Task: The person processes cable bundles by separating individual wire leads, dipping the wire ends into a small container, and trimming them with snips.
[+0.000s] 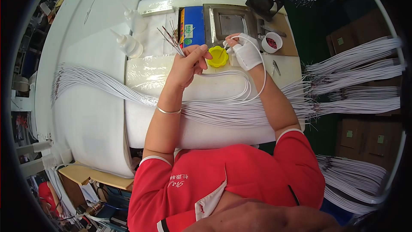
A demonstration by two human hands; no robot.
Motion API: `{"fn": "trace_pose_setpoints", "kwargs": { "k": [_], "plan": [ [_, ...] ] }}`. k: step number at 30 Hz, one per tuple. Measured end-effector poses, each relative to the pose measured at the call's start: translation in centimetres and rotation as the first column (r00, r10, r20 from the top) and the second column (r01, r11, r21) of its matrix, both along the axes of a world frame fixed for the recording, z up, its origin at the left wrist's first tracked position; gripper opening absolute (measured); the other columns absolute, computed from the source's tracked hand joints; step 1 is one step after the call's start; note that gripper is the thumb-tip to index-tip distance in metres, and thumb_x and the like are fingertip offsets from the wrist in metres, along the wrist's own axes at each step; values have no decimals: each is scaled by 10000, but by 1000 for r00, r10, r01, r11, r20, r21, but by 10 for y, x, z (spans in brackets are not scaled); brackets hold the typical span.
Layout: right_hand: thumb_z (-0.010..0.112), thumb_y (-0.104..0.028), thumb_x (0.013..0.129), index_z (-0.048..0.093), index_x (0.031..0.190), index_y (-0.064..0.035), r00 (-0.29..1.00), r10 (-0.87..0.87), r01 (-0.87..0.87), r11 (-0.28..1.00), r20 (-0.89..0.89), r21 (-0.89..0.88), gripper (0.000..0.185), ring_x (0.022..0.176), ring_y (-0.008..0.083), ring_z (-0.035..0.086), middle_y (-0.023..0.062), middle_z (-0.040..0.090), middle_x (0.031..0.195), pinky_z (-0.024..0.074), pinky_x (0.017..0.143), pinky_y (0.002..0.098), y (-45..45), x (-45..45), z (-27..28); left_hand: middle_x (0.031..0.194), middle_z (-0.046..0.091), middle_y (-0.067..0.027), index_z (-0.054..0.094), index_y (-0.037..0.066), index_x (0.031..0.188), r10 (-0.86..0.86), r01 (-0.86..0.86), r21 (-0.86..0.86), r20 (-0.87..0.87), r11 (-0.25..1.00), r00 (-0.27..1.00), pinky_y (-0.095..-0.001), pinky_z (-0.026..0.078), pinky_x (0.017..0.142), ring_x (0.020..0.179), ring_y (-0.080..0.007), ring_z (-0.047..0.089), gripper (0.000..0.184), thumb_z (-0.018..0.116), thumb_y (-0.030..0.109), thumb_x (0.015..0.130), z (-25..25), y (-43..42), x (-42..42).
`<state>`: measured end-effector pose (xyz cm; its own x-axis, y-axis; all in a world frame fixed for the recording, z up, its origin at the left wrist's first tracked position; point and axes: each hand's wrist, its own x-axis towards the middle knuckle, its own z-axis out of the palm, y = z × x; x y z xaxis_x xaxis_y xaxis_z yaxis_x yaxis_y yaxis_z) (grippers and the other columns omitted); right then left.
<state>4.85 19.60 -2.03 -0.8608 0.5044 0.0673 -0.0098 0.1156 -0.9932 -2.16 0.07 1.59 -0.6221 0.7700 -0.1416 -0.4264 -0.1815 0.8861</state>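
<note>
My left hand [189,65] is closed around several white cables, whose stripped, multicoloured wire ends [172,39] fan out above it. My right hand [246,52], partly wrapped in white material, pinches the end of one white cable [262,73] that loops down past the wrist. Between both hands sits a yellow flower-shaped dish [218,56], with a thin dark tip over it. Under my forearms a thick bundle of white cables [223,114] lies across the padded work surface.
A metal pot [231,22] in a frame, a blue box [194,21] and a black fan [264,2] stand behind. A white cup [271,42] holds red bits, near small pliers [276,67]. Squeeze bottles [128,46] stand left. More cable bundles [356,60] hang right, by cardboard boxes [365,139].
</note>
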Motion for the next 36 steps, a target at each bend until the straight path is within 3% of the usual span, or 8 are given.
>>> {"fn": "trace_pose_setpoints", "kwargs": {
  "k": [3,7,10,13,15,21,36],
  "plan": [
    [616,-75,814,627,852,-16,999,-34,37,996,-31,79,70,629,99,579,42,619,721,482,555,213,-2,1,5,488,496,-7,606,24,731,24,-24,-17,-13,1000,1000,-201,276,401,402,-60,341,295,519,254,894,2,1,1],
    [594,-76,830,621,825,-32,961,-165,167,986,-222,-12,52,657,88,576,31,617,728,471,545,207,6,-2,45,524,523,-10,605,22,765,-7,7,1,7,1000,1000,-203,305,429,430,-62,366,267,523,242,892,-2,-1,-2],
    [587,-99,827,612,806,-40,918,-251,292,952,-308,93,68,675,100,583,42,616,728,467,561,227,37,-17,52,565,549,-12,602,22,804,60,-73,115,113,991,992,-208,329,456,457,-68,388,234,531,229,886,-6,3,-2],
    [597,-122,800,610,815,-43,896,-313,432,781,-315,451,82,675,155,597,79,618,737,471,601,274,64,-34,29,604,572,-13,597,23,842,101,-150,207,229,967,968,-215,358,485,483,-72,414,204,539,215,879,-11,8,-1],
    [597,-127,791,610,819,-45,892,-305,438,760,-332,479,87,680,180,598,92,617,740,471,617,287,71,-41,18,642,591,-13,592,26,880,123,-226,261,358,938,926,-223,391,515,510,-76,444,181,548,201,872,-15,9,-3],
    [588,-136,775,611,824,-50,899,-318,436,708,-301,555,102,702,259,598,132,614,753,469,655,322,75,-40,5,657,600,-12,589,32,898,117,-223,255,372,941,921,-229,426,538,523,-75,474,164,554,190,868,-16,10,-3],
    [580,-130,792,606,832,-44,920,-312,391,715,-236,579,98,686,223,606,116,619,746,476,621,314,71,-37,8,694,609,-17,583,37,920,95,-198,274,347,941,933,-239,450,564,568,-80,504,163,553,187,866,-20,10,-5]
  ]
}}
